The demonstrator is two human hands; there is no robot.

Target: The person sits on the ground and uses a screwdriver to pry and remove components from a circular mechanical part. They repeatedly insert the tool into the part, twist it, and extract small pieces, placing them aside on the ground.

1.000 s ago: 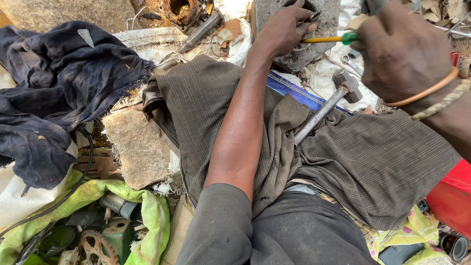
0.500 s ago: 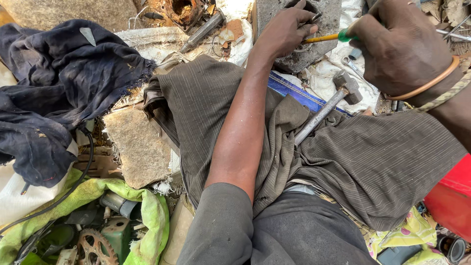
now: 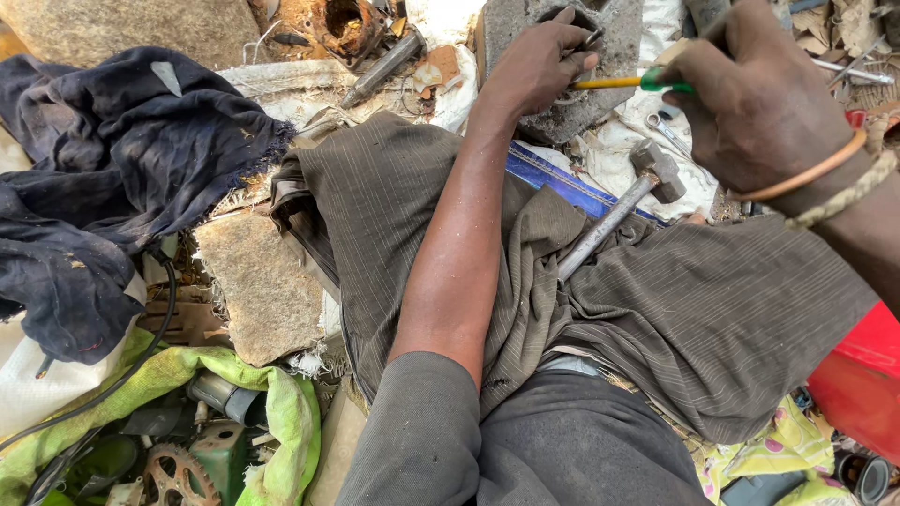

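Observation:
My left hand (image 3: pixel 539 66) reaches forward and grips a small metal part against a grey stone block (image 3: pixel 614 47); the part is mostly hidden by the fingers. My right hand (image 3: pixel 764 103), with bands on its wrist, holds a thin yellow and green tool (image 3: pixel 623 82) like a screwdriver. Its tip points at the fingers of the left hand. A metal hammer (image 3: pixel 623 201) lies on the brown striped cloth (image 3: pixel 712 309) over my lap, just below both hands.
A dark blue cloth heap (image 3: pixel 103 187) lies at the left beside a flat stone (image 3: pixel 262 281). A green cloth with a rusty sprocket (image 3: pixel 173 473) is at the bottom left. A red container (image 3: pixel 858 384) stands at the right. Spanners and metal scrap (image 3: pixel 375 66) lie around the block.
The right hand has shifted slightly while keeping the tool at the left hand's fingers. The left hand stays on the block, and the hammer has not moved.

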